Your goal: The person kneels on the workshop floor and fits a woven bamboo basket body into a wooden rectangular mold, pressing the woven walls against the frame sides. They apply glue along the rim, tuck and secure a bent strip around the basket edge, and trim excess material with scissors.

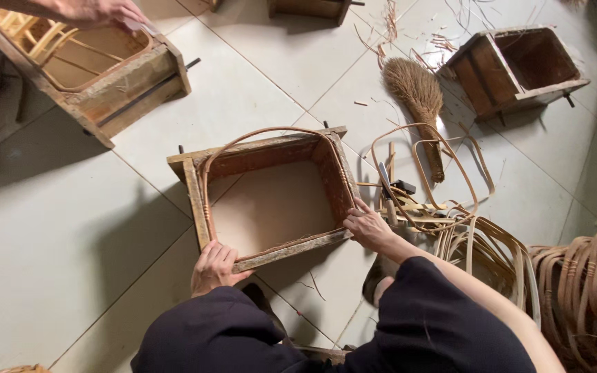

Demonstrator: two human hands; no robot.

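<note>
Frame-fitting step: a bent cane hoop [271,131] is being seated inside a wooden box mould [271,197] that sits on the tiled floor [57,228], directly in front of the person.

- Left hand [214,268]: fingers curled over the near left corner of the mould, gripping the wooden rail. Looks like bracing, not shaping.
- Right hand [367,224]: pressed against the near right corner, fingertips on the rail where the hoop comes down the inner wall. Partly closed; whether cane is actually pinched under the fingers cannot be told.
- Hoop: follows the left, far and right inner walls, but arcs up above the far rail, so it is not yet fully down. A wrapped binding is seen on the left run.

Judged stage: early to middle. Hoop is in the mould but not squared to it.

Next move, as judged: far arc to be pushed down flush and the corners forced tight against the wood, with the mould held steady by the other hand. Care needed at the corners, where cane could kink or spring out.

Around it:
- Loose cane loops [443,179] and a hand brush [419,103] just right of the mould.
- Stack of finished hoops [582,297] at far right.
- Second empty mould [519,69] upper right.
- Another person's hand [95,10] over a third mould [105,62] upper left, well apart.
</note>
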